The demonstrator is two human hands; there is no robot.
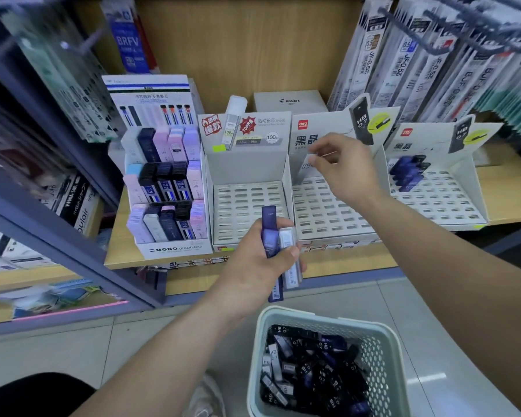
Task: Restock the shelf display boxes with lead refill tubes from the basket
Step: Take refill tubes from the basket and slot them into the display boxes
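A: The basket first. What is in it?
B: The pale green perforated plastic basket holds a loose heap of dark blue and black lead refill tubes, many marked HB 0.7.

A: And the hands, relative to the basket?
B: The left hand is just beyond the basket's far rim. Its fingers are curled round a bundle of tubes: one dark violet, the rest clear and white. The right hand is farther beyond the basket, over the wooden shelf. Thumb and forefinger pinch a pale tube, which is tilted and blurred.

A: Over which box?
B: The white slotted cardboard display box with a red logo, straight beyond the basket. Rows of open slots show across its tray.
- **Touching it on the left:** a grey-backed slotted box shows the same open rows.
- **Beyond the basket to the right:** a third slotted box has a few dark blue tubes in its back-left corner.
- **Farthest left of the basket:** the tiered MONO box is packed with pastel and black tubes.
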